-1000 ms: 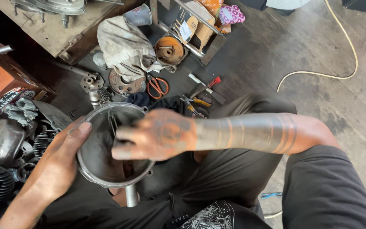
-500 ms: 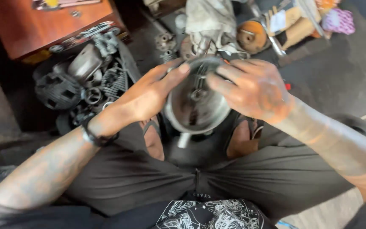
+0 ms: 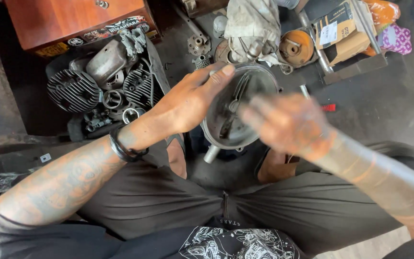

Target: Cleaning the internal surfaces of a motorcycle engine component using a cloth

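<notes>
Left hand (image 3: 188, 103) grip clamped on round metal housing (image 3: 233, 112) rim; right hand (image 3: 288, 124) blurred, grip unclear.

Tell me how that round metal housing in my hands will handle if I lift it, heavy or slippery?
The metal housing looks like rigid cast metal, so probably stiff and heavy for its size. Its greasy look suggests it may slip. The left hand grips its rim; keeping both hands on seems wise.

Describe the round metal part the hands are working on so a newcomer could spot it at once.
Start at the person's dark-trousered lap. Just above it, the left hand grips the round metal housing, the right hand blurred beside it. Unlike the finned cylinders on the floor, it is a smooth open bowl.
</notes>
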